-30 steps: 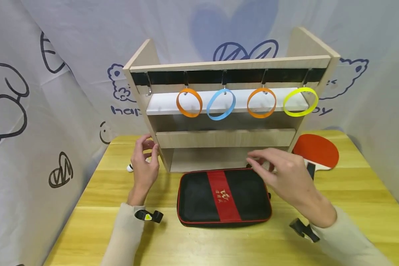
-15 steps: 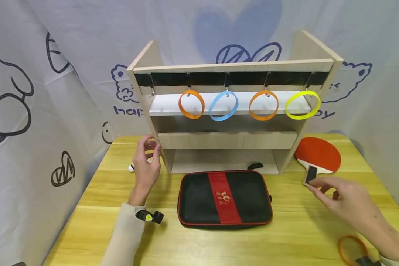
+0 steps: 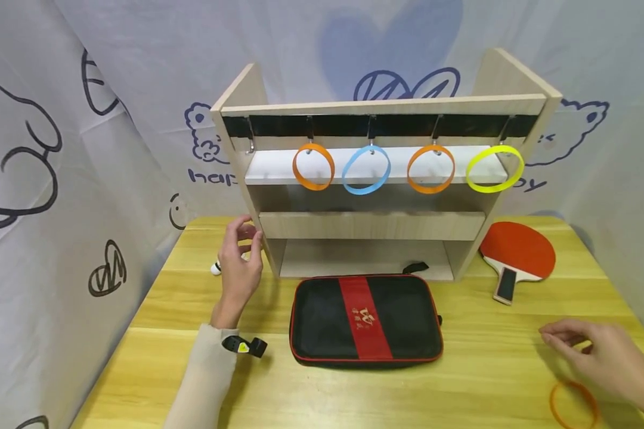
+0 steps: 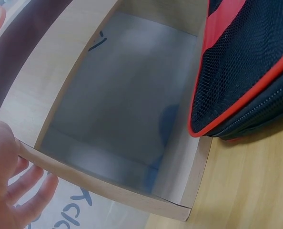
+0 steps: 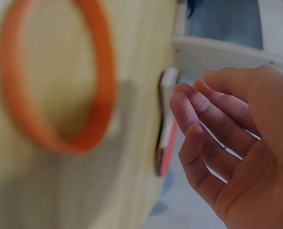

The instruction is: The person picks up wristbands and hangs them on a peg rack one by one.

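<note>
My left hand (image 3: 240,259) is at the left side panel of a pale wooden shelf unit (image 3: 372,226). In the left wrist view its thumb and fingertips meet the outside and edge of that panel (image 4: 108,183), fingers loosely bent. My right hand (image 3: 603,351) hovers over the table at the right, fingers loosely curved with nothing between them. Below it in the head view lies an orange wristband (image 3: 553,405), which looms large in the right wrist view. From the unit's hooks hang two orange wristbands (image 3: 297,173), a blue one (image 3: 387,173) and a yellow one (image 3: 520,173); the leftmost hook (image 3: 251,143) is bare.
A black zip case (image 3: 418,322) with a red stripe lies before the unit. To its right lies a red table tennis bat (image 3: 520,247). A small white and black object (image 3: 216,268) sits behind my left hand. A drawn-on white cloth (image 3: 139,149) hangs behind the table (image 3: 488,393).
My right hand has moved from over the case's back right corner to the right and nearer, towards the orange wristband. My left hand stays at the panel, and the head view has shifted slightly.
</note>
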A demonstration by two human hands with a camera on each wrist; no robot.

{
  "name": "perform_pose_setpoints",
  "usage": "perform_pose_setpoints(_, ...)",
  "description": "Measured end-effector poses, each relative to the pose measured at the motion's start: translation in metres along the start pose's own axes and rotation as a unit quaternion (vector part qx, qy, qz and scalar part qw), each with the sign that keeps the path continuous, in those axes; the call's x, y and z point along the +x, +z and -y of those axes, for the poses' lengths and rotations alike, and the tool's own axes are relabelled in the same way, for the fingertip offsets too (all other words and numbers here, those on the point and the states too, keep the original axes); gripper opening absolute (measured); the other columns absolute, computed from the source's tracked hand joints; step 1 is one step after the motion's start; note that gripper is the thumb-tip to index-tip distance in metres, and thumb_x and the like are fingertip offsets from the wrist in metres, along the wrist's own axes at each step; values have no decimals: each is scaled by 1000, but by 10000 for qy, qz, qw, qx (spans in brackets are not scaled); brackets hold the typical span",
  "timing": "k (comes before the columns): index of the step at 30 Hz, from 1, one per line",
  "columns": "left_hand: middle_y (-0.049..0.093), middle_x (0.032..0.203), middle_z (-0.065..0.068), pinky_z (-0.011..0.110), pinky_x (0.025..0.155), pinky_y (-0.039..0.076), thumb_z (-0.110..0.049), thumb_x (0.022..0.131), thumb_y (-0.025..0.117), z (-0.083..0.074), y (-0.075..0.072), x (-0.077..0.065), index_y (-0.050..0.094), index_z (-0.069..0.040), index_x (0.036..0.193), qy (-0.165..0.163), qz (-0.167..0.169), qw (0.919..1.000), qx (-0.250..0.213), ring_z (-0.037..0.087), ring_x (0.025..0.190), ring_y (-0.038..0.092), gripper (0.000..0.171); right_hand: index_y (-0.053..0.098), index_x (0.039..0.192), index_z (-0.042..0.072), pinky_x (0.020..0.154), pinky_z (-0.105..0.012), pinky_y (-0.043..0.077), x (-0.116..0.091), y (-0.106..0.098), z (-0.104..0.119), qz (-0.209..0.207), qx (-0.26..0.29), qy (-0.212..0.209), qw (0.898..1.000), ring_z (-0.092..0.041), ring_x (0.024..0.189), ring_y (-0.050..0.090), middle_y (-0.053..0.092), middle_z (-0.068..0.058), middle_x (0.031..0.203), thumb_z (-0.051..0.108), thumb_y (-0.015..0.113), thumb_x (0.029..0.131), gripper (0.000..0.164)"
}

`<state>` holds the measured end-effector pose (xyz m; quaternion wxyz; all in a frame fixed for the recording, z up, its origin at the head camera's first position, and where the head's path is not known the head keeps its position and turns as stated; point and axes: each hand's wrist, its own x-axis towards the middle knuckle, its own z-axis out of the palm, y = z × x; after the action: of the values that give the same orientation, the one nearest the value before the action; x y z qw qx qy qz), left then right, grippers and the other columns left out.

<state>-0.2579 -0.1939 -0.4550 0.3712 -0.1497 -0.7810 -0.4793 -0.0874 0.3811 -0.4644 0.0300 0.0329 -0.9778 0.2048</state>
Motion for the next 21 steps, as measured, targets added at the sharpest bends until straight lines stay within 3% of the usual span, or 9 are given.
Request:
perform_pose_setpoints(4, 71, 107, 26, 9, 80, 56, 3, 105, 67, 1, 0, -1, 60, 6, 137, 25, 1, 10000, -14, 39, 98, 74, 34, 82, 98, 2, 57, -19, 55, -8, 7, -14, 57, -81, 30, 9999, 6, 63, 60, 79, 0, 83, 1, 83, 93, 5)
perform_pose_setpoints(8, 72, 107, 26, 8, 80, 56, 3, 105, 66, 1, 0, -1, 59, 6, 137, 41, -12, 10000, -26, 40, 97, 74, 33, 81, 99, 1, 57, -20, 55, -11, 10, -25, 431, -107, 305, 9985, 4, 63, 61, 80, -2, 86, 4, 80, 96, 5)
perform_pose_setpoints(16, 71, 107, 27, 6, 79, 55, 2, 105, 66, -1, -1, -1, 59, 6, 137, 13, 7, 10000, -22, 41, 98, 74, 32, 82, 92, 16, 58, -20, 49, -23, 10, -42, 1245, -390, 647, 9893, 5, 63, 54, 72, 11, 78, 21, 83, 97, 7)
perform_pose_setpoints(21, 72, 108, 27, 5, 80, 54, 2, 106, 66, -2, -2, 0, 59, 6, 137, -15, 30, 10000, -7, 40, 99, 74, 33, 81, 93, 18, 60, -20, 47, -32, 13, -49, 1225, -272, 546, 9906, 5, 65, 49, 66, 13, 76, 22, 89, 91, 9)
